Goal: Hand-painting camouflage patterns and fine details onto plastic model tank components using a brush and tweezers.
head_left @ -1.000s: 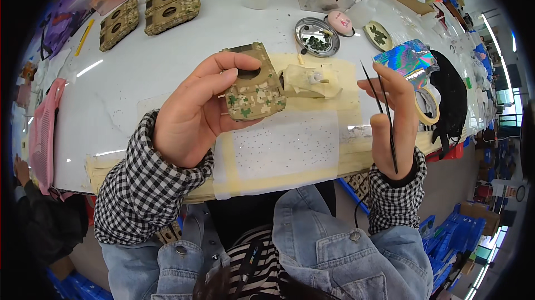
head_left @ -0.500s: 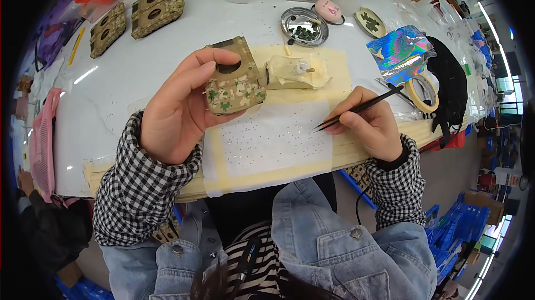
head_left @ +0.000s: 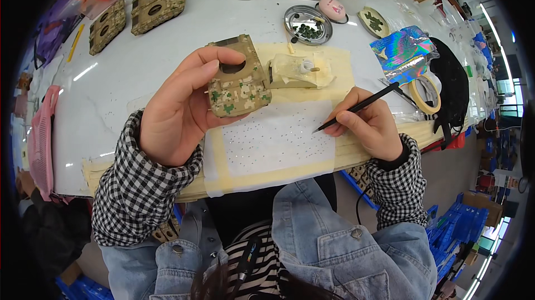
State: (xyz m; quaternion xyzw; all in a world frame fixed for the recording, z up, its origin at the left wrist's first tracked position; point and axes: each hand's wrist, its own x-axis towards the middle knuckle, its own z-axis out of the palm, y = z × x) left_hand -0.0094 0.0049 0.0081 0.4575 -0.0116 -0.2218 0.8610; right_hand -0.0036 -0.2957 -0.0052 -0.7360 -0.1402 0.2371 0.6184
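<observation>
My left hand (head_left: 175, 107) grips a camouflage model tank hull (head_left: 241, 89) with a round hole in its top, thumb and forefinger over the upper face. It is held up above the left part of a white sheet (head_left: 267, 158) scattered with many tiny specks. Between the fingers of my right hand (head_left: 368, 124) is a pair of black tweezers (head_left: 365, 103), tips together and pointing down-left over the sheet's right side. Whether the tips hold a speck is too small to tell. Behind the hull stands a tape-wrapped block (head_left: 292, 72) with a small white round piece on top.
More camouflage hulls (head_left: 159, 9) stand at the back left by a yellow stick (head_left: 76, 43). Toward the back right are a metal dish (head_left: 326, 37) of dark green bits, a pink oval case (head_left: 332, 9), a shiny foil bag (head_left: 402, 54) and a masking tape roll (head_left: 436, 105).
The hull has shifted slightly right and tilted a little in my left hand. In my right hand the tweezers' tips, slightly apart before, have come together.
</observation>
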